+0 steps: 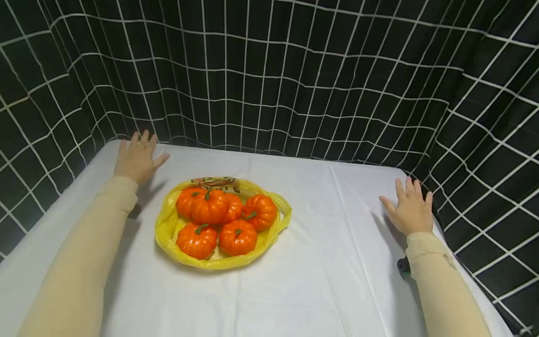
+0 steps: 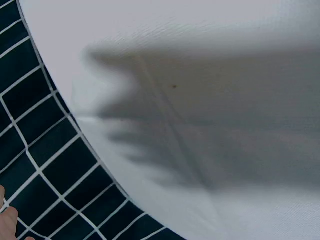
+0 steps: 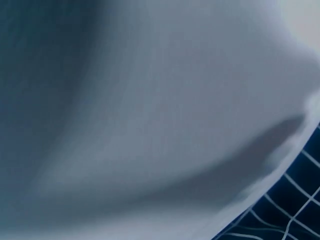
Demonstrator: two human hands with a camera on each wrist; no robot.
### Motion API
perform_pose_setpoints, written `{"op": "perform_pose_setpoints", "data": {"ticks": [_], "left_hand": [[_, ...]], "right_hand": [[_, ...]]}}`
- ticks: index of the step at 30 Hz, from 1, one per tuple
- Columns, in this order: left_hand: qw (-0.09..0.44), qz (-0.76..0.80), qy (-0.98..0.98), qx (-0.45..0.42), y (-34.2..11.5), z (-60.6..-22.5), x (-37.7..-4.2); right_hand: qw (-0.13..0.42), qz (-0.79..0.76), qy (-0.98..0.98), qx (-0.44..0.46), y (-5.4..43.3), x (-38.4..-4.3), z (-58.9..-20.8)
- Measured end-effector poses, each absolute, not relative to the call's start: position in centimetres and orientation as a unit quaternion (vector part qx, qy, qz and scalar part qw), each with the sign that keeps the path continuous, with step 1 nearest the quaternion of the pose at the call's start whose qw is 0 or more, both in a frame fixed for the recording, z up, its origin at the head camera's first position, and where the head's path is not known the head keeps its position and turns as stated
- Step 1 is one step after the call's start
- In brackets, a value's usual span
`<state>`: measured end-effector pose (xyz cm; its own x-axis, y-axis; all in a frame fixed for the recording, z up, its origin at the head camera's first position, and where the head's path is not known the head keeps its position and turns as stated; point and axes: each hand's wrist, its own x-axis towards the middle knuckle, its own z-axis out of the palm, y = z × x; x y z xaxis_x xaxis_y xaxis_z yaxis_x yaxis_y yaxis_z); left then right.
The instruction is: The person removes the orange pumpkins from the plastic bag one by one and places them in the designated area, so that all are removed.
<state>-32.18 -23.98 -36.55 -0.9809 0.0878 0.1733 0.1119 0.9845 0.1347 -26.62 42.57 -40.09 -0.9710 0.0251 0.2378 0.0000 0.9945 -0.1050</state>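
Note:
My left hand is spread out with straight fingers over the far left corner of the table and holds nothing. At the right edge my right hand is likewise spread, its fingers apart and nothing in it. Between them, nearer the left hand, a yellow plastic bag lies with its mouth rolled wide. Several small orange pumpkins with green stems sit inside it. Fingertips show at the lower left of the left wrist view; the right wrist view has only cloth and shadow.
A white cloth covers the table. Black curtains with a white grid hang around its back and sides, close to both hands. A loop handle of the bag sticks out to the right. Dark printing marks the bag's back wall.

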Motion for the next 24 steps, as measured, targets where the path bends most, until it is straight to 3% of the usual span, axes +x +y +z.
{"op": "perform_pose_setpoints", "data": {"ticks": [24], "left_hand": [[0.091,-0.078,-0.990,-0.068,-24.1,-36.6,-32.0]], "right_hand": [[0.099,0.069,-0.992,0.043,39.2,-27.0,-39.1]]}}
